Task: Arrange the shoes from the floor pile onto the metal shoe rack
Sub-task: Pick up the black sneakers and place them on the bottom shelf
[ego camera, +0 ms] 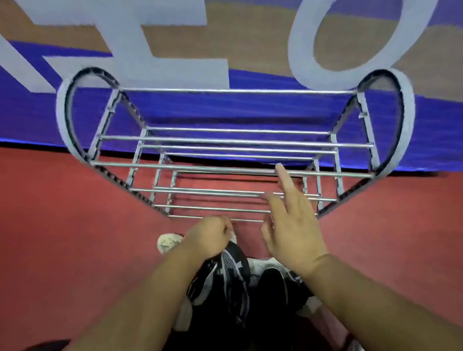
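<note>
The metal shoe rack (186,168) stands on the red floor (54,230) in the middle of the scene, its tiers of bare rails stepping down toward the near side; a blue wall (449,137) with large pale letters rises behind it. The left hand (210,236) sits just near of the lowest rail, fingers curled tight round the far end of a black-and-white shoe (231,272); the shoe stretches from that grip toward the near side, under the wrist, and whether it is clear of the pile cannot be told. The right hand (292,227) is to the right of the left, wide and holding nothing, fingers spread over the lower rails; its index finger reaches up to the front rail of a higher tier, contact unclear. The pile lies between the forearms: a black shoe (271,292) just right of the held one, a pale shoe (168,243) just left of the left hand.
</note>
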Available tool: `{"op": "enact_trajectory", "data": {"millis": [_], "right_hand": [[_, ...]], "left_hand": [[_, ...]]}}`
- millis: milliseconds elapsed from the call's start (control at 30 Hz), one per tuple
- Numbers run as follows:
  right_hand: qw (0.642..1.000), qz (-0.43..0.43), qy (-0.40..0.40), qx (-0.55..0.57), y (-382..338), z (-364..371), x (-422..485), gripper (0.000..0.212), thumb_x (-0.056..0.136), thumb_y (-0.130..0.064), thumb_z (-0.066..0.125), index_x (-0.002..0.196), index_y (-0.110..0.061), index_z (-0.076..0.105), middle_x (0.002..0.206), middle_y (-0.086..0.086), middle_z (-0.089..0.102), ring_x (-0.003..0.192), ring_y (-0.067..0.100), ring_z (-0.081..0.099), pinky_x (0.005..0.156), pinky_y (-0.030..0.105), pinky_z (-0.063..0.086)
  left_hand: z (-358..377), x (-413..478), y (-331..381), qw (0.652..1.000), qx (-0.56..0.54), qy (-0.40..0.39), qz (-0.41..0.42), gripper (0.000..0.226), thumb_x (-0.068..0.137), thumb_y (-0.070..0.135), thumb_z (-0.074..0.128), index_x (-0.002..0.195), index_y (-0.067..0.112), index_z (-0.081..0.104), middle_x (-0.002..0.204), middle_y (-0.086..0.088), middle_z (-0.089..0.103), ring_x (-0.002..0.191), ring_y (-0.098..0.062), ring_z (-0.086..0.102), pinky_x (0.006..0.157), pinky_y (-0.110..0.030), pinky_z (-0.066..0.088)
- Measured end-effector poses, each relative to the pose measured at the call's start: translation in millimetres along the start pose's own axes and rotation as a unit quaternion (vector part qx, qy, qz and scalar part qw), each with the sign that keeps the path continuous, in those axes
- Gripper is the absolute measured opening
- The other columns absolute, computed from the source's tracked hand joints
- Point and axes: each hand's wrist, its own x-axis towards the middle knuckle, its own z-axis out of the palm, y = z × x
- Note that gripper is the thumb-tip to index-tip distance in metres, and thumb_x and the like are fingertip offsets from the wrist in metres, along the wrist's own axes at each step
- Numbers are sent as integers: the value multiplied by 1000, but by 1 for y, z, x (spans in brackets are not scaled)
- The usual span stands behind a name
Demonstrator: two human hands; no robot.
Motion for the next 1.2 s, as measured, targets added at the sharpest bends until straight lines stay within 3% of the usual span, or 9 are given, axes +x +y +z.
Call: {"op": "enact_trajectory", "data": {"millis": [133, 200, 367, 500, 700, 867, 933, 1100, 1200], "right_hand": [[985, -102, -136, -20, 14, 85, -54, 54, 84, -19, 60, 138, -13, 54, 178, 8, 15, 133, 32, 46, 110, 43, 37], [964, -16, -264, -42, 24, 127, -82, 56, 89, -24, 62, 143, -15, 51, 172, 10, 28, 131, 33, 51, 106, 46, 43], [866, 154, -474, -46, 51, 181, -100, 51, 107, -38, 40, 154, -19, 42, 154, 14, 52, 133, 38, 57, 113, 49, 45], [858, 170, -484, -37, 52, 194, -95, 45, 107, -34, 40, 147, -23, 56, 139, 15, 67, 123, 36, 64, 105, 42, 53], [858, 237, -454, 34, 49, 214, -81, 47, 104, -34, 35, 142, -21, 61, 133, 15, 69, 109, 32, 63, 89, 34, 49], [867, 319, -375, 80, 45, 225, -109, 66, 96, -71, 26, 122, -32, 72, 97, 4, 74, 100, 32, 69, 86, 40, 53], [859, 329, -374, 117, 43, 227, -111, 79, 84, -89, 24, 112, -34, 73, 80, -6, 68, 94, 27, 69, 86, 38, 55], [835, 310, -384, 242, 45, 218, -108, 46, 64, -102, 59, 95, -68, 66, 82, -35, 73, 73, -9, 71, 74, 23, 48], [814, 303, -418, 264, 44, 213, -107, 73, 59, -77, 86, 122, -51, 64, 103, -23, 78, 89, -3, 75, 90, 31, 56]], "left_hand": [[82, 36, -27, 995, 64, -70, -4, 28, 99, 25, 56, 123, 15, 67, 120, -12, 67, 104, -32, 67, 86, -35, 53], [115, 45, -41, 996, 60, -57, -12, 36, 97, 27, 62, 130, 13, 61, 130, -13, 55, 112, -36, 63, 100, -45, 52], [160, 72, -68, 998, -45, 17, -30, 53, 92, 26, 76, 136, 14, 48, 139, -8, 42, 105, -32, 65, 95, -45, 55], [162, 81, -76, 990, -112, -13, -85, 61, 89, 27, 81, 143, 18, 53, 140, -11, 41, 111, -34, 64, 105, -37, 51], [164, 81, -89, 968, -218, 22, -124, 27, 94, 39, 77, 103, 15, 69, 105, -7, 75, 102, -28, 71, 89, -35, 53], [164, 84, -78, 962, -209, 67, -164, 39, 103, 47, 60, 117, 12, 70, 105, 0, 64, 103, -22, 61, 86, -28, 38], [160, 87, -73, 962, -204, 73, -165, 39, 106, 51, 51, 105, 15, 68, 103, -2, 66, 108, -28, 64, 85, -30, 39], [152, 82, -69, 933, -301, 112, -163, 42, 101, 55, 59, 90, 14, 59, 92, -6, 73, 93, -33, 68, 81, -37, 51], [150, 74, -72, 881, -421, 94, -196, 24, 100, 32, 68, 95, 10, 65, 111, -20, 78, 102, -38, 76, 93, -50, 63]]}}
